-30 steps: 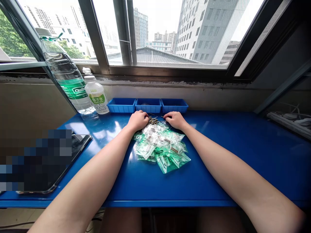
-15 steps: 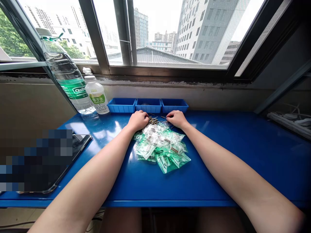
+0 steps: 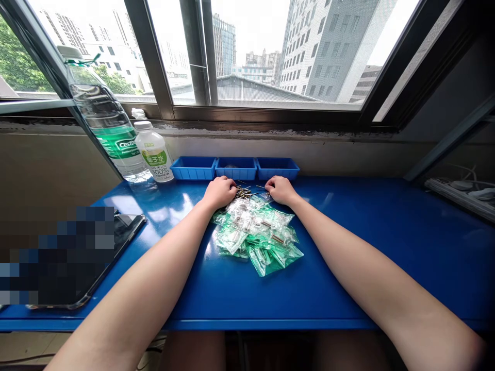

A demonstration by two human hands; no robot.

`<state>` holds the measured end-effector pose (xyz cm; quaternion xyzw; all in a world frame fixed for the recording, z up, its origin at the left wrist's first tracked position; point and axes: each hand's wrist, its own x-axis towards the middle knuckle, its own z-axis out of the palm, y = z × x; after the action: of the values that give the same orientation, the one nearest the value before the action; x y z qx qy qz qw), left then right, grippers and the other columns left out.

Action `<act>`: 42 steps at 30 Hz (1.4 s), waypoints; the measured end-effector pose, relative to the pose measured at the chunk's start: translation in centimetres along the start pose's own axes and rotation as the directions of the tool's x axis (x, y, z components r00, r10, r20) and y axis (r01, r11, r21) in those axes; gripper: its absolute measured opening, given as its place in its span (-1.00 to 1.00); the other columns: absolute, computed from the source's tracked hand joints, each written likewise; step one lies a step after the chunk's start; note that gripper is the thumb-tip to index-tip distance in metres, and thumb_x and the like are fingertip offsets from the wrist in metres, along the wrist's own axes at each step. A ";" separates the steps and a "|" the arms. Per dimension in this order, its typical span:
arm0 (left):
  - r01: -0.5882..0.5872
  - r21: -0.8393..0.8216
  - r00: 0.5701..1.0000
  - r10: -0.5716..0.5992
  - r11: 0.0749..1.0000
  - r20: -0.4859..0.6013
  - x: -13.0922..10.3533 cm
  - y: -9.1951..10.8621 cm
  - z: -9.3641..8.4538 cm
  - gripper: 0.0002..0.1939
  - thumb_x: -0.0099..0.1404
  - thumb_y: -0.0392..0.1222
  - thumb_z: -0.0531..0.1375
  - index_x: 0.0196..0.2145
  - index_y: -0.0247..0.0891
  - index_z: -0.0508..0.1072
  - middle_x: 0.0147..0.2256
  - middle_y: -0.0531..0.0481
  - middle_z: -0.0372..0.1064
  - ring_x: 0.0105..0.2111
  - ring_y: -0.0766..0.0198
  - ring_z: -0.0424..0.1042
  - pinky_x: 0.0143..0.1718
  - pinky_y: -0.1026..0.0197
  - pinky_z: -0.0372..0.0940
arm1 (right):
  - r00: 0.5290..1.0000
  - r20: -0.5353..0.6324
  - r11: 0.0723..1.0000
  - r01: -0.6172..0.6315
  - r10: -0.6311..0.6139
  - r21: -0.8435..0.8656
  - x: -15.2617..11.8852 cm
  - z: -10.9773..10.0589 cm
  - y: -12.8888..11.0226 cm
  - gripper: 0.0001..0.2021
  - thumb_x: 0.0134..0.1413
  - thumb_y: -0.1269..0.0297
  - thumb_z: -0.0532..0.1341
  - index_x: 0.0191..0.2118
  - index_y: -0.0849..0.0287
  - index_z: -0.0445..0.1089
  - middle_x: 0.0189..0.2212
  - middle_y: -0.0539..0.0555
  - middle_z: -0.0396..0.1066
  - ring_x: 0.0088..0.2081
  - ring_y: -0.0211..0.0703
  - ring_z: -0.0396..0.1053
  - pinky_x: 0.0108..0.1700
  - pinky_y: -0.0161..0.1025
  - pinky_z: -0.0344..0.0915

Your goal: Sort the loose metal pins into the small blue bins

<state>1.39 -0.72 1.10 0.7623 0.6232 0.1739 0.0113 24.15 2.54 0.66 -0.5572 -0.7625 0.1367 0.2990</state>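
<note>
My left hand (image 3: 220, 191) rests on the blue table with its fingers curled together, at the left edge of a small pile of thin brass-coloured screw-like pieces (image 3: 243, 192). Across the pile, my right hand (image 3: 282, 190) is also closed, its fingers bent down. One thin piece (image 3: 260, 186) lies at the right fingertips; whether they grip it I cannot tell. What is under either hand's fingers is hidden. Between my forearms, nearer to me, lies a heap of clear and green plastic packets (image 3: 257, 232), some with small metal parts inside.
Three blue bins (image 3: 235, 172) stand in a row behind my hands, against the wall. At the left are a large water bottle (image 3: 112, 123), a smaller white bottle (image 3: 153, 152) and a dark flat device (image 3: 93, 273). A power strip (image 3: 460, 190) sits at the far right.
</note>
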 end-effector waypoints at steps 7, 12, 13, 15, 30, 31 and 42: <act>-0.004 0.011 1.000 0.004 1.000 0.001 0.1 -0.1 0.1 -0.61 0.31 -0.15 -0.01 -0.14 -0.20 0.59 -0.08 -0.13 0.47 0.00 0.02 0.39 0.08 0.05 0.29 | 0.995 -0.019 0.972 -0.091 0.098 0.216 -0.1 0.0 0.4 -0.81 0.22 0.33 0.10 -0.43 0.15 0.33 -0.48 0.02 0.41 -0.44 -0.21 0.28 -0.36 -0.30 0.14; 0.001 0.013 1.000 -0.001 1.000 0.002 0.1 -0.1 0.1 -0.61 0.32 -0.15 -0.01 -0.14 -0.20 0.59 -0.07 -0.13 0.47 0.00 0.02 0.39 0.08 0.05 0.29 | 0.983 -0.057 0.902 -0.137 0.175 0.408 0.4 0.2 1.0 -0.68 0.25 0.31 0.10 -0.57 0.14 0.22 -0.61 -0.05 0.26 -0.53 -0.27 0.17 -0.42 -0.31 0.10; 0.001 0.012 1.000 -0.001 1.000 0.002 0.1 0.0 0.1 -0.61 0.32 -0.15 -0.01 -0.14 -0.20 0.59 -0.07 -0.13 0.47 0.01 0.02 0.39 0.08 0.05 0.29 | 0.978 -0.067 0.874 -0.144 0.197 0.463 0.5 0.2 1.1 -0.67 0.24 0.32 0.11 -0.58 0.14 0.22 -0.62 -0.06 0.24 -0.53 -0.29 0.17 -0.42 -0.33 0.11; -0.001 0.011 1.000 0.001 1.000 0.001 0.0 0.0 0.1 -0.61 0.31 -0.15 -0.01 -0.14 -0.21 0.59 -0.07 -0.14 0.47 0.01 0.01 0.39 0.08 0.05 0.29 | 0.957 -0.097 0.790 -0.166 0.274 0.591 0.7 0.2 1.2 -0.68 0.21 0.32 0.16 -0.58 0.16 0.24 -0.63 -0.07 0.24 -0.54 -0.32 0.19 -0.43 -0.36 0.13; -0.004 0.008 1.000 0.004 1.000 0.003 0.1 -0.2 0.2 -0.61 0.32 -0.15 -0.01 -0.15 -0.21 0.59 -0.07 -0.13 0.47 0.00 0.02 0.39 0.07 0.06 0.29 | 0.868 -0.087 0.531 -0.217 0.490 0.819 1.2 -0.3 1.5 -0.70 0.25 0.41 0.17 -0.54 0.23 0.31 -0.69 -0.08 0.22 -0.64 -0.41 0.19 -0.64 -0.46 0.10; -0.003 0.008 1.000 0.003 1.000 0.003 0.1 -0.2 0.2 -0.61 0.32 -0.15 -0.01 -0.15 -0.21 0.59 -0.07 -0.13 0.47 0.00 0.02 0.39 0.07 0.06 0.29 | 0.867 -0.090 0.531 -0.215 0.490 0.819 1.2 -0.3 1.5 -0.70 0.24 0.39 0.19 -0.55 0.23 0.31 -0.70 -0.08 0.22 -0.64 -0.41 0.19 -0.64 -0.47 0.10; 0.004 0.007 1.000 -0.004 1.000 0.004 0.0 0.0 0.1 -0.61 0.32 -0.16 -0.01 -0.13 -0.23 0.59 -0.06 -0.14 0.46 0.01 0.01 0.39 0.07 0.04 0.28 | 0.802 -0.054 0.385 -0.225 0.595 0.895 1.5 -0.8 1.8 -0.73 0.19 0.37 0.26 -0.53 0.21 0.28 -0.69 -0.10 0.23 -0.68 -0.42 0.20 -0.68 -0.47 0.14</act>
<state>1.42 -0.71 1.04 0.7615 0.6253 0.1703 0.0105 25.71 4.41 0.73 -0.5226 -0.3540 0.4584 0.6257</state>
